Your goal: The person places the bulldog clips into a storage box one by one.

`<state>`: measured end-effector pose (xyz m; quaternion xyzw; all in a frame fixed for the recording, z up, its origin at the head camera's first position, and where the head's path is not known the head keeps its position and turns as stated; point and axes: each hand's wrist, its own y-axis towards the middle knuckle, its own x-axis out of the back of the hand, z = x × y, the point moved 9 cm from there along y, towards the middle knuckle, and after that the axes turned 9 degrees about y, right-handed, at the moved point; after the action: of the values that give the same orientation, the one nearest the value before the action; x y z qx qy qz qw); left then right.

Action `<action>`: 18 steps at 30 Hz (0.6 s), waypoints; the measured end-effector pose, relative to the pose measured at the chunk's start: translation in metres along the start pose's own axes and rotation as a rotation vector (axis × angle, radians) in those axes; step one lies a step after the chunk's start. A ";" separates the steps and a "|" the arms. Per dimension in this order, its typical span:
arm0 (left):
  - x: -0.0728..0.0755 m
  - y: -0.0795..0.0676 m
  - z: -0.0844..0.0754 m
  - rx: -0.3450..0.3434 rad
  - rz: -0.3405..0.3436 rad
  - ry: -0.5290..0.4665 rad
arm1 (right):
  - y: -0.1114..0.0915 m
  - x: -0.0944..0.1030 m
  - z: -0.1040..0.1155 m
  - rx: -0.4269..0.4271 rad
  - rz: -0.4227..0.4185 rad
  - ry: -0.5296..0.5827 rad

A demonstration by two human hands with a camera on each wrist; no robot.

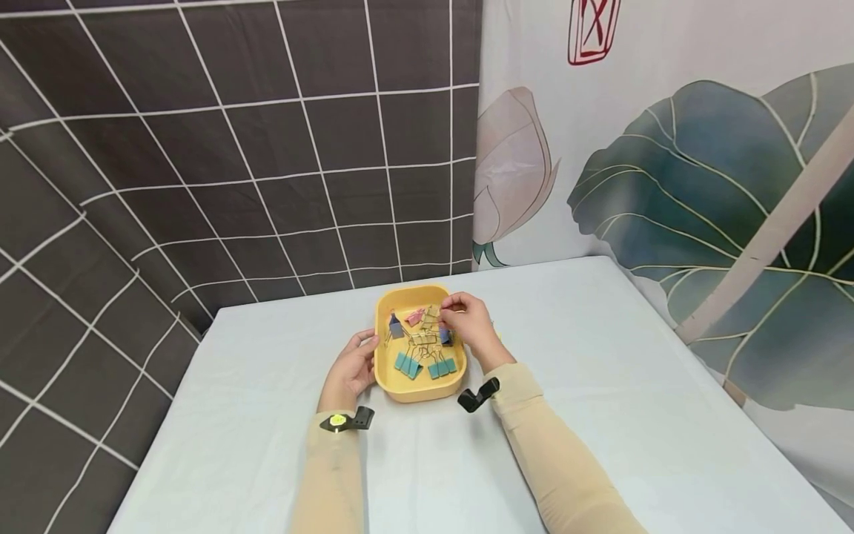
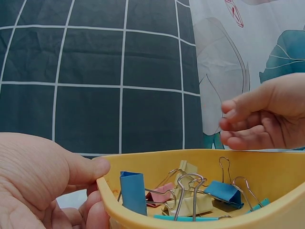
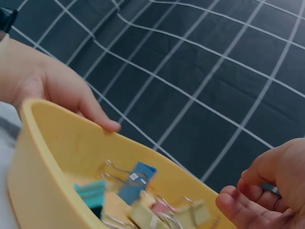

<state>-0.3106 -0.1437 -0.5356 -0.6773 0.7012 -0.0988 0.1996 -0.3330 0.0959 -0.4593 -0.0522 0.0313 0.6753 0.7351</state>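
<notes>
A yellow plastic tray (image 1: 400,391) stands on the table, holding several binder clips. Two teal binder clips (image 1: 408,365) lie at its near end. Blue binder clips (image 2: 133,193) are at either side, with yellow binder clips (image 1: 423,338) and a pink binder clip (image 1: 415,317) between them. My left hand (image 1: 355,368) grips the tray's left side, thumb over the rim. Above the right rim hovers my right hand (image 1: 468,324), fingers loosely bent and apart from the clips in the left wrist view. No clip shows in its fingers; a small pale-blue sliver (image 3: 270,188) appears behind them.
A white cloth covers the table (image 1: 267,415). Behind it hangs a dark curtain (image 1: 333,148) with a white grid, next to a pale one (image 1: 527,230) printed with a flower and leaves. Some yellow (image 1: 498,336) peeks out behind the right wrist.
</notes>
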 end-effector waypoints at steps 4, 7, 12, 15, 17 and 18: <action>0.000 0.000 0.000 0.001 -0.001 0.006 | 0.004 0.023 -0.003 0.004 -0.046 0.066; 0.000 0.000 0.000 0.003 -0.002 0.005 | 0.006 0.041 -0.005 0.022 -0.096 0.111; 0.000 0.001 0.001 0.003 -0.001 0.004 | 0.008 0.067 -0.005 0.062 -0.181 0.160; 0.000 0.001 0.001 0.004 -0.004 0.000 | 0.010 0.080 -0.004 0.061 -0.208 0.166; 0.000 0.001 0.001 0.002 -0.004 -0.003 | 0.011 0.087 -0.005 0.059 -0.224 0.167; 0.000 0.001 0.000 0.000 -0.003 -0.002 | 0.012 0.090 -0.006 0.055 -0.235 0.164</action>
<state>-0.3111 -0.1435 -0.5360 -0.6786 0.6999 -0.0983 0.1999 -0.3369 0.1856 -0.4759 -0.0904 0.1035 0.5769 0.8051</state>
